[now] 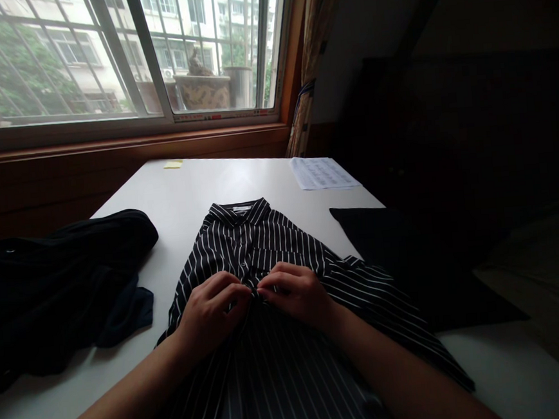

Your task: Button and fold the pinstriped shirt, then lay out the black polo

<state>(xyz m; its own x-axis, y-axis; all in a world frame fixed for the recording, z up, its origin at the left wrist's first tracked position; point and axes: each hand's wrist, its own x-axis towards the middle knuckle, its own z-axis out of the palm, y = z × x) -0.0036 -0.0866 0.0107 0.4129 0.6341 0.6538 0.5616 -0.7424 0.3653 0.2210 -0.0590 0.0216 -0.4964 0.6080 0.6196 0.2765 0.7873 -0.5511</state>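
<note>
A black shirt with white stripes [281, 232] lies front up, its collar toward the window and one sleeve spread to the right. My left hand [214, 308] and my right hand [293, 292] meet at the middle of its front, along the button placket. The fingers of both hands are closed in a pinch on the shirt's front edges, with the fingertips almost touching. A button shows on the placket just above them; whatever sits between the fingertips is too small to make out. Below my hands the shirt front runs down toward me in shadow.
Dark clothes [63, 284] are heaped on the left of the white table [172, 192]. A flat black cloth [409, 264] hangs over the right edge. Printed sheets [324, 172] and a yellow sticky note [173, 164] lie at the far end, below a barred window [161, 57].
</note>
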